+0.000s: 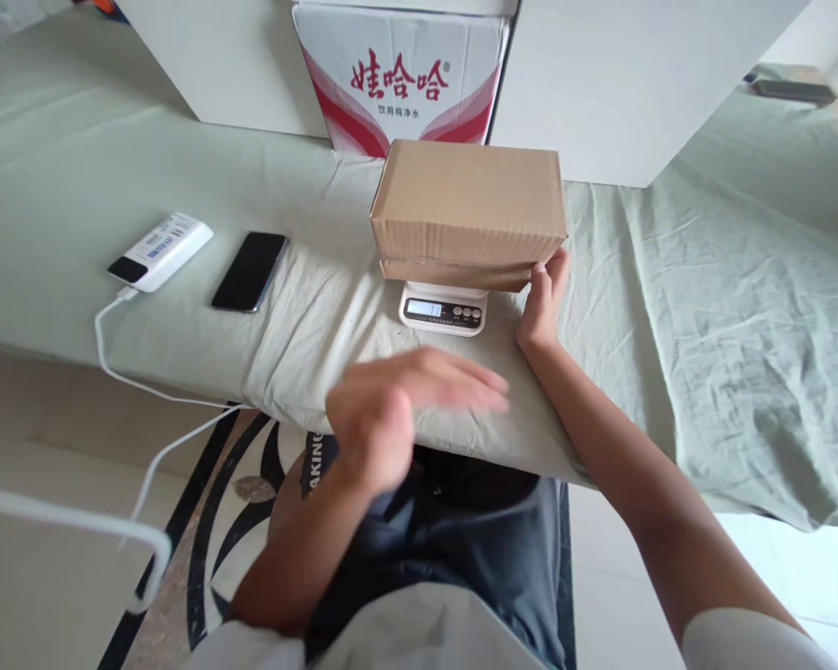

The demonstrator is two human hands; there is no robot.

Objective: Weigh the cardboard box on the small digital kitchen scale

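Observation:
A brown cardboard box sits on a small white digital scale, its front overhanging the weighing part. The lit display seems to read about 71, though a decimal point is hard to make out. At the box's lower right corner is my right hand, with its thumb at the front and its fingers along the side; some fingertips are hidden. My left hand is in the air in front of the scale, slightly blurred, fingers stretched out to the right and holding nothing.
On the cloth-covered table lie a black phone and a white power bank. A white cable runs from the power bank over the table edge. Behind stands a red-and-white carton between white panels.

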